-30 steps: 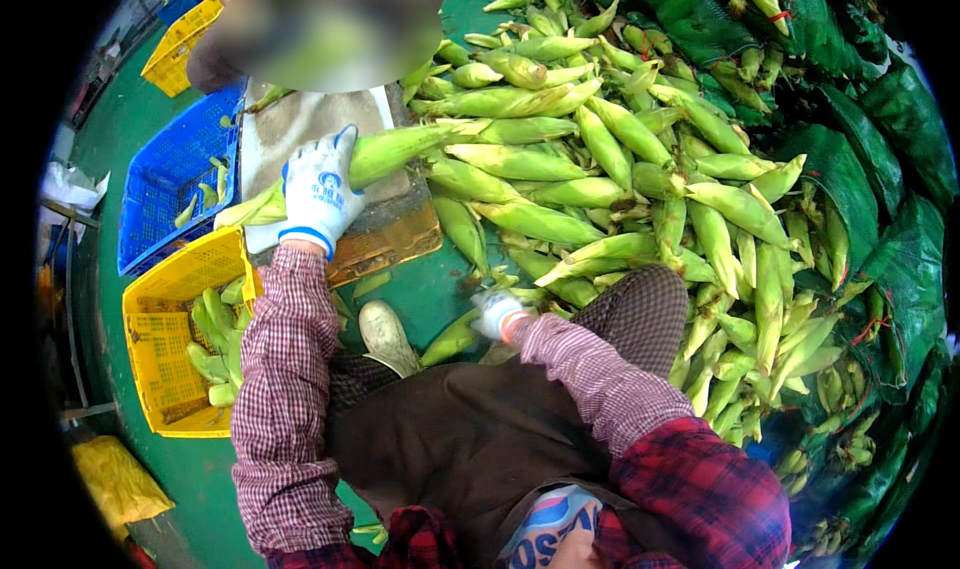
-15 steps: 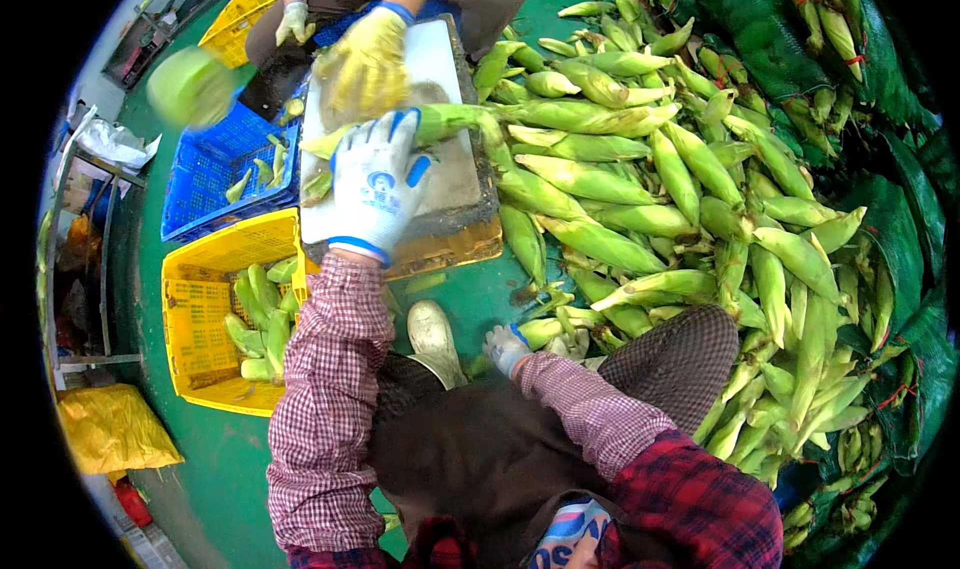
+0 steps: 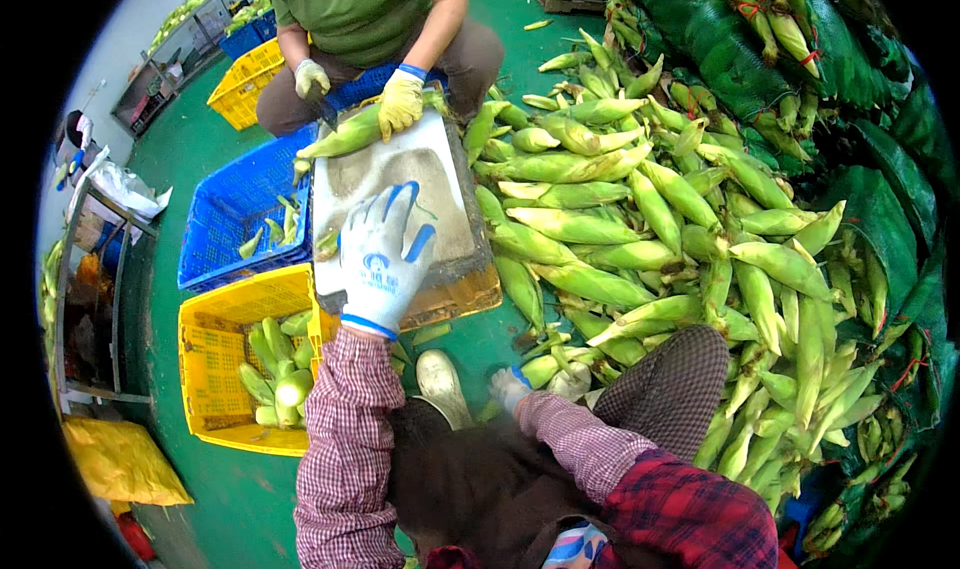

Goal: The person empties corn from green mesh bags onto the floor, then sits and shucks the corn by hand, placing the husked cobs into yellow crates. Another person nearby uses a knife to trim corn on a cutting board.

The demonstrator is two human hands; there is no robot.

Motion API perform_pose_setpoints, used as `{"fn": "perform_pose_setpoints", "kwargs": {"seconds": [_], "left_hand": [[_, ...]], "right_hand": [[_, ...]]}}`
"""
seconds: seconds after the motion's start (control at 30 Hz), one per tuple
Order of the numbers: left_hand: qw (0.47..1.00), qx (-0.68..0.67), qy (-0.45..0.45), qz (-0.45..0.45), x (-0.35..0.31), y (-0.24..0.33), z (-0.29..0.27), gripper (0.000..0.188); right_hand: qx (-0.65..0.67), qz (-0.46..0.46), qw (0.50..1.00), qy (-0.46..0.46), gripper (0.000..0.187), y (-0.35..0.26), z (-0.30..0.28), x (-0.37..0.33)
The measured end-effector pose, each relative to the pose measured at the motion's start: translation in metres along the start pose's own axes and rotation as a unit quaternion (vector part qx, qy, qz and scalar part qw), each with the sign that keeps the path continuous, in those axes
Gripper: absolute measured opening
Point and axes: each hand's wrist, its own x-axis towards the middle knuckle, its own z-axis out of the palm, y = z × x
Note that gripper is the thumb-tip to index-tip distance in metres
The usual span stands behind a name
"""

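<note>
My L hand (image 3: 385, 254) is spread over tabletop (image 3: 445, 194), prob. btwn corn ears (image 3: 575, 226); next grab needs wide grip, I'd say. R hand (image 3: 511, 389) low near ears, can't tell its grip.

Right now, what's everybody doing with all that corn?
The person's white-and-blue-gloved left hand is spread open at a pale, rectangular board, gripping nothing. At the far end, a co-worker in green has a yellow-gloved hand on a long green corn ear. The person's matching gloved right hand is low beside the big green corn heap; whether it holds anything is unclear. More green ears lie in a yellow plastic crate.
</note>
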Motion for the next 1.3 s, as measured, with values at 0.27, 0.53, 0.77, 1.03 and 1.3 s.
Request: {"fn": "perform_pose_setpoints", "kwargs": {"seconds": [0.27,0.53,0.77,1.03,1.3], "left_hand": [[1.0,-0.004,0.026,0.003,-0.005,-0.01,-0.014,0.057],[0.964,-0.236,-0.086,-0.092,-0.005,0.007,0.013,0.064],[0.917,-0.288,-0.273,-0.035,-0.02,0.049,0.036,0.113],[0.953,-0.211,-0.21,-0.065,-0.016,0.042,0.06,0.099],[0.988,0.072,-0.124,-0.058,0.026,-0.023,0.068,0.093]], "right_hand": [[0.028,-0.029,0.997,0.06,0.045,0.043,-0.053,-0.055],[0.522,0.107,0.748,0.396,0.077,0.153,-0.197,-0.141],[0.815,-0.153,0.346,0.438,0.04,0.165,-0.258,-0.182],[0.85,-0.134,0.337,0.382,0.051,0.16,-0.264,-0.187],[0.922,0.019,0.011,0.387,0.038,0.203,-0.168,-0.206]]}}
